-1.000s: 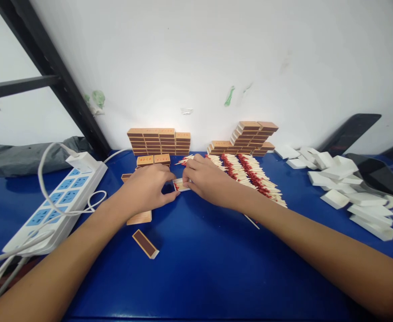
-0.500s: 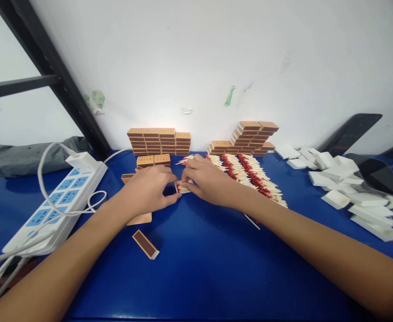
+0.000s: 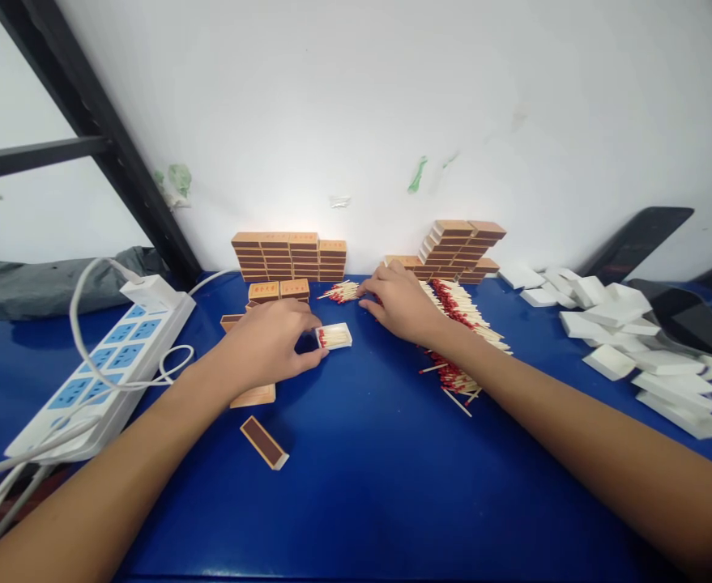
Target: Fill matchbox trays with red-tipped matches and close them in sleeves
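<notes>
A small white matchbox tray (image 3: 344, 335) lies on the blue table with red-headed matches (image 3: 333, 336) inside it. My left hand (image 3: 276, 336) grips the tray's left end between thumb and fingers. To the right, my right hand (image 3: 399, 298) hovers over the back of the match rows, its fingers curved and apart with nothing visible in them. Its fingertips are close to a small heap of matches (image 3: 342, 291). Long rows of matches (image 3: 462, 312) spread out beyond that hand, partly hidden by the hand and forearm.
Finished-looking matchboxes (image 3: 288, 255) are stacked against the wall, with another stack (image 3: 462, 247) farther right. A lone matchbox sleeve (image 3: 264, 442) lies in front. White trays (image 3: 626, 324) are piled at right. A power strip (image 3: 104, 376) with cables is at left.
My right hand has left the tray and moved right and back to the matches. The tray with its matches now shows fully at the right end. My left hand stays on it.
</notes>
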